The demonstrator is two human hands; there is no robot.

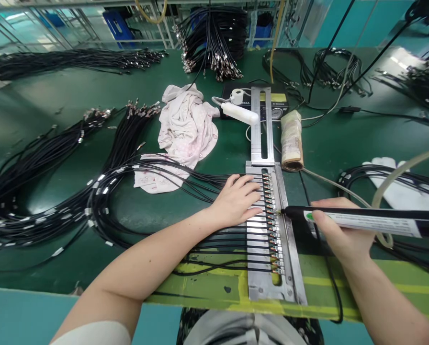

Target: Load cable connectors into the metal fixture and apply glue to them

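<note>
My left hand (236,201) lies flat, fingers spread, pressing several black cables (207,184) onto a metal jig (261,239) that holds their copper ends in a row. My right hand (340,232) is closed around a black and white pen-shaped tool (365,220). The tool's tip touches a cable end at the jig's right edge, about midway along the row. A pale hose runs from the tool off to the right.
Bundles of black cables (49,191) lie at the left, and more (214,38) at the back. A crumpled white cloth (187,129), a white bottle (239,113), a tape roll (291,139) and white gloves (397,189) lie on the green table (361,139).
</note>
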